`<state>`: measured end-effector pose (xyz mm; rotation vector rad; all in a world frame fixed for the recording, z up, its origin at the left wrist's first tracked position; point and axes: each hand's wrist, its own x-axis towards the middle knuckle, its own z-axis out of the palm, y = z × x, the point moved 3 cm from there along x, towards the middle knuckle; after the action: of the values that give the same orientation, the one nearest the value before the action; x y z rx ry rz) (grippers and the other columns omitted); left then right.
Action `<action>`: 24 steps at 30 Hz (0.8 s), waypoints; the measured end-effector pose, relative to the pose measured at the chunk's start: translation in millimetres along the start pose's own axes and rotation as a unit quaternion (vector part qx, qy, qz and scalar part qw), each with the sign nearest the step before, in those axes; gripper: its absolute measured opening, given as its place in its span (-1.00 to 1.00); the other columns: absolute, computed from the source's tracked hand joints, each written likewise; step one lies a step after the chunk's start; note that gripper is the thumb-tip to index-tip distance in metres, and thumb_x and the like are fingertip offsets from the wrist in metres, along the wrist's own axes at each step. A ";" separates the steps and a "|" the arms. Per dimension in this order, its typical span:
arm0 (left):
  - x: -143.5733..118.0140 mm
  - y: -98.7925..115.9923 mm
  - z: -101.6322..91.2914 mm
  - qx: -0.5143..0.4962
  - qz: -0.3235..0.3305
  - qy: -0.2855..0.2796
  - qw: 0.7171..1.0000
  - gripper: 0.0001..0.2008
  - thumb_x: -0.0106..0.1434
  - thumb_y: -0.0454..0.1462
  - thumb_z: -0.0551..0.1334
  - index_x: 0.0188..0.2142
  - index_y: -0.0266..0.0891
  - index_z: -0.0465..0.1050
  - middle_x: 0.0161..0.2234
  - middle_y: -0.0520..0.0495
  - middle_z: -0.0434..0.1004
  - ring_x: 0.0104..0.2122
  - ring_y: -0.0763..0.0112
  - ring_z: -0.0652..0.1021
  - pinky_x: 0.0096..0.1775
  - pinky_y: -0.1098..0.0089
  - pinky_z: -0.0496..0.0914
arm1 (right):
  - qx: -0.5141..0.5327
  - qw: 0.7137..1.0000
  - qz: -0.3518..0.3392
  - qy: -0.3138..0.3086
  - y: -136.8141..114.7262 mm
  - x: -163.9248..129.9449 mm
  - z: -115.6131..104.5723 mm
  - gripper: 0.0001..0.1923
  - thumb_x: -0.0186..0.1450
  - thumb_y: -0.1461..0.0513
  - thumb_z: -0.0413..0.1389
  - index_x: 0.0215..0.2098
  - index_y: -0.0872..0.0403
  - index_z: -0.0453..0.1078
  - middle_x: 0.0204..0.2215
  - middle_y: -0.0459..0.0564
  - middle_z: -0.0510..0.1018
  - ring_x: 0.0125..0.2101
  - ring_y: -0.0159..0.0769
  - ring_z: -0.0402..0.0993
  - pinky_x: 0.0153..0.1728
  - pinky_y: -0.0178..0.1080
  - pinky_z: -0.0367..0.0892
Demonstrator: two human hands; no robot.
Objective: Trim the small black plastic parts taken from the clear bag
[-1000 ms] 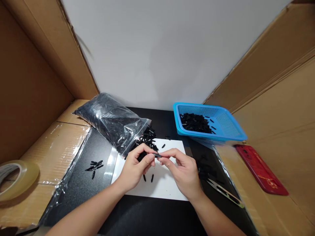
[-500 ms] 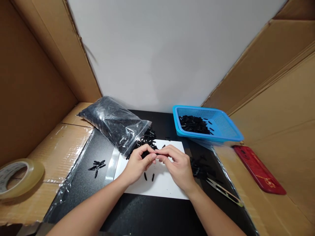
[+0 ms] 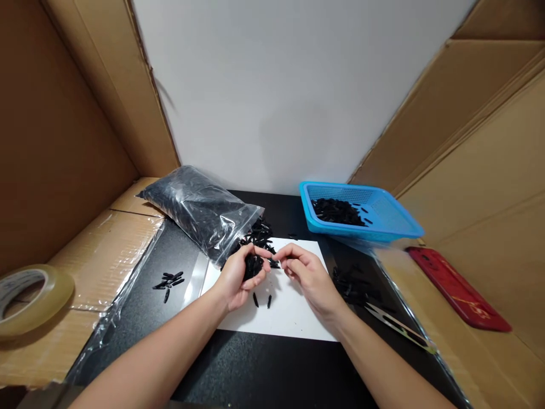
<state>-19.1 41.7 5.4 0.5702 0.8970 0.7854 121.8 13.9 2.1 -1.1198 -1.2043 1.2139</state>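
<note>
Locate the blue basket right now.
In the head view, the blue basket is right of centre, beyond the right hand and near the white wall. The red case lies to its right, closer to the camera.

Black pieces [image 3: 260, 229], white sheet [image 3: 283, 318], blue basket [image 3: 361, 232]

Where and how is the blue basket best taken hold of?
Probably by the rim at both short ends, left hand and right hand coming from either side: the basket is long, its rim stands out, and black pieces heap toward the left end.
</note>
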 end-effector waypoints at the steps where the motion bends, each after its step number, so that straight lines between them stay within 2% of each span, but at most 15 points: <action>1: -0.2 -1.8 0.9 0.006 0.004 0.001 1.000 -0.62 0.39 -0.24 -0.06 -0.43 -0.35 0.42 -0.62 -0.03 0.37 -0.78 0.67 0.21 -0.76 0.64 -0.15 | -0.041 0.999 -0.032 -0.013 -3.7 -2.5 1.4 -0.85 0.23 0.24 0.07 -0.33 0.06 0.50 -0.48 -0.09 0.46 -0.51 -0.35 0.31 -0.47 -0.29 0.21; 4: -0.6 -8.6 2.1 0.027 0.015 0.008 1.000 -0.64 0.35 -0.21 0.02 -0.48 -0.33 0.40 -0.65 0.01 0.34 -0.79 0.69 0.19 -0.75 0.65 -0.13 | -0.199 0.969 -0.140 -0.047 -13.0 -11.6 11.0 -0.82 0.32 0.22 0.10 -0.22 0.04 0.55 -0.43 -0.04 0.46 -0.45 -0.29 0.35 -0.40 -0.25 0.25; 7: -2.8 -16.5 3.6 0.047 0.029 0.019 0.998 -0.67 0.30 -0.16 0.11 -0.54 -0.29 0.35 -0.70 0.06 0.29 -0.78 0.69 0.18 -0.73 0.66 -0.11 | -0.285 0.937 -0.191 -0.064 -13.8 -17.6 21.6 -0.90 0.30 0.28 0.14 -0.33 0.05 0.52 -0.51 -0.08 0.44 -0.48 -0.29 0.35 -0.40 -0.27 0.25; 9: -5.6 -20.3 6.4 0.057 0.045 0.019 0.997 -0.69 0.25 -0.16 0.16 -0.57 -0.26 0.28 -0.70 0.09 0.27 -0.77 0.67 0.19 -0.72 0.65 -0.09 | -0.309 0.929 -0.193 -0.069 -12.9 -17.9 24.4 -0.86 0.29 0.32 0.14 -0.43 0.05 0.44 -0.54 -0.11 0.45 -0.50 -0.31 0.34 -0.40 -0.28 0.25; 11: -8.5 -22.0 10.0 0.063 0.059 0.009 0.996 -0.71 0.19 -0.18 0.20 -0.59 -0.24 0.23 -0.67 0.10 0.28 -0.75 0.68 0.19 -0.71 0.65 -0.08 | -0.314 0.930 -0.175 -0.072 -13.4 -15.7 22.2 -0.83 0.30 0.34 0.12 -0.46 0.04 0.39 -0.57 -0.15 0.44 -0.53 -0.34 0.32 -0.44 -0.31 0.22; 15: -11.6 -21.0 14.4 0.063 0.073 -0.012 0.995 -0.73 0.13 -0.21 0.21 -0.59 -0.23 0.18 -0.63 0.12 0.25 -0.73 0.69 0.16 -0.70 0.64 -0.04 | -0.282 0.943 -0.141 -0.111 -19.1 -11.2 11.6 -0.89 0.29 0.34 0.13 -0.38 0.02 0.44 -0.61 -0.21 0.41 -0.58 -0.39 0.27 -0.50 -0.34 0.15; 20: -12.6 -20.1 13.8 0.067 0.046 -0.034 0.996 -0.76 0.16 -0.23 0.15 -0.59 -0.26 0.24 -0.61 0.05 0.32 -0.75 0.71 0.18 -0.70 0.63 -0.07 | -0.258 0.952 -0.096 -0.132 -20.9 -11.6 3.1 -0.87 0.27 0.32 0.17 -0.44 0.03 0.40 -0.65 -0.24 0.32 -0.59 -0.42 0.22 -0.52 -0.35 0.09; 24: -13.7 -15.0 16.0 0.059 0.021 -0.049 0.997 -0.82 0.17 -0.23 0.18 -0.50 -0.28 0.34 -0.60 0.07 0.29 -0.72 0.69 0.24 -0.71 0.63 -0.18 | -0.182 0.973 -0.088 -0.113 -22.2 -10.7 1.8 -0.88 0.33 0.23 0.13 -0.39 0.04 0.35 -0.56 -0.18 0.43 -0.53 -0.39 0.30 -0.46 -0.33 0.16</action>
<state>-5.4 20.1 9.1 0.7281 0.8479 0.7395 121.6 2.1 23.8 -1.1289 -1.7163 1.0280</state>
